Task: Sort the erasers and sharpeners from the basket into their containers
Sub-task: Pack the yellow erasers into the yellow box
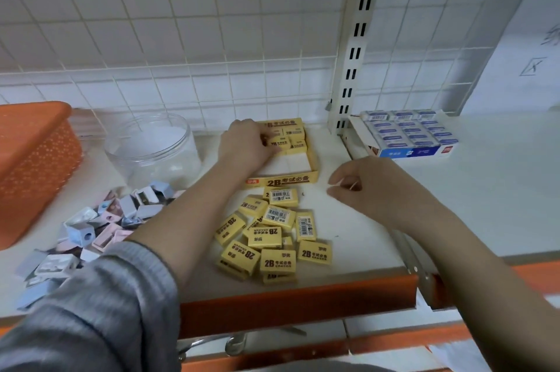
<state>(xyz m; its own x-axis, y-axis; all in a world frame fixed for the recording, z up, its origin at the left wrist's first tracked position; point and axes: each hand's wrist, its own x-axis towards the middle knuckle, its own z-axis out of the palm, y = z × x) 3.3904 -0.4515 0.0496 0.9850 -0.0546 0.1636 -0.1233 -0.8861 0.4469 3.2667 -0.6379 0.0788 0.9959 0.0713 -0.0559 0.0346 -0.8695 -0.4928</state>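
Several yellow 2B erasers (pixel 272 238) lie loose in a heap on the white shelf near its front edge. Behind them stands a yellow cardboard eraser box (pixel 285 180) with a few erasers (pixel 295 137) packed at its far end. My left hand (pixel 245 144) reaches into that box and holds a yellow eraser (pixel 280 141) against the packed ones. My right hand (pixel 360 183) hovers right of the box, fingers loosely curled, holding nothing. Pastel sharpeners (pixel 100 226) lie scattered at the left. A clear plastic jar (pixel 151 148) stands behind them.
An orange plastic basket (pixel 33 159) stands at the far left. A box of blue-and-white erasers (pixel 409 135) sits on the neighbouring shelf at the right, past a slotted metal upright (pixel 354 47). A wire grid backs the shelf. The shelf has an orange front edge (pixel 297 299).
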